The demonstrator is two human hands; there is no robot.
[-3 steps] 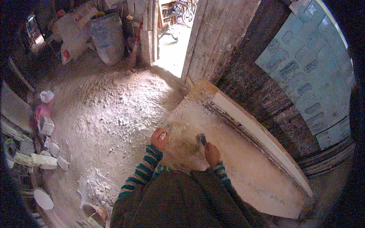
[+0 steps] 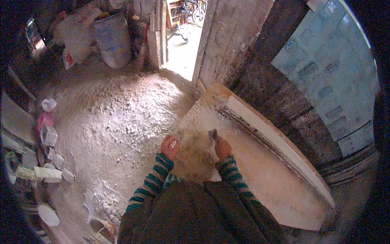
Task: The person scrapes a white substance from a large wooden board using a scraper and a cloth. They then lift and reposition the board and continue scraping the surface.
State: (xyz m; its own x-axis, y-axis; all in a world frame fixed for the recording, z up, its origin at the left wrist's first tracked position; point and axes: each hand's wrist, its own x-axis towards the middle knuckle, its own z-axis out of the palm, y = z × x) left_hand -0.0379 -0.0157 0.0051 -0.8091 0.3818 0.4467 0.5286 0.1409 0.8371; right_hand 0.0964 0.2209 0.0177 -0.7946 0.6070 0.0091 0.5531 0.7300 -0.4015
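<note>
My left hand [image 2: 169, 147] is closed over the left edge of a dusty, pale board. A white-ended tool [image 2: 173, 143] shows in its fist, and something greyish and flat lies just beyond the fingers, too blurred to name. My right hand [image 2: 223, 148] grips a short tool with a dark flat head [image 2: 213, 134]. Whether that head is a brush or a scraper I cannot tell. Its end is at the powdery surface of the board [image 2: 268, 179]. Between my hands lies a darker patch [image 2: 197, 160] of the board. Both forearms are in striped sleeves.
A raised wooden rim [image 2: 280, 142] runs along the board's right side, below a pale blue panel [image 2: 325, 77]. White crumbs and dust cover the floor [image 2: 122, 110]. A bin [image 2: 111, 40] stands by the bright doorway [image 2: 183, 53]. Rubble lies left.
My right hand has moved away from me and slightly left, carrying its dark-headed tool along the board. The left hand has barely shifted.
</note>
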